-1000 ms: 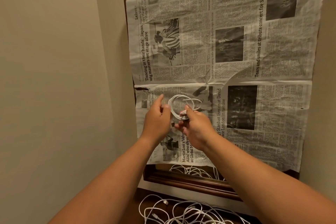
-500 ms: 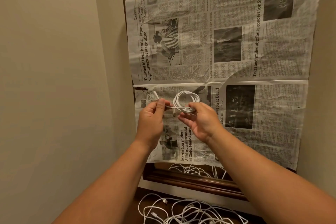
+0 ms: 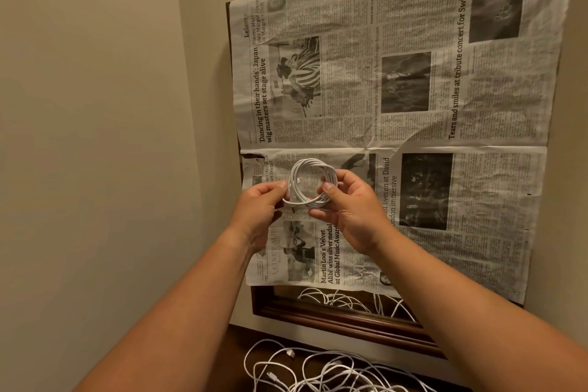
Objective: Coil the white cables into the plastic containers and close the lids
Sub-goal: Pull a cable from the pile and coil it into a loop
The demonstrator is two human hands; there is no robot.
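Both hands pinch the coil, left hand on its left edge, right hand on its right; loosen either grip and, I'd guess, the loops spring apart onto the loose cables below.

Home corner: beige walls, newspaper-covered wood-framed mirror.

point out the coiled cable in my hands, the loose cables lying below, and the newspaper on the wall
coiled cable (image 3: 313, 166), head view, on the upper arc of the white loops.
loose cables (image 3: 321, 372), head view, on a strand in the tangled pile on the dark surface.
newspaper (image 3: 413, 25), head view, on printed text in the upper sheet.
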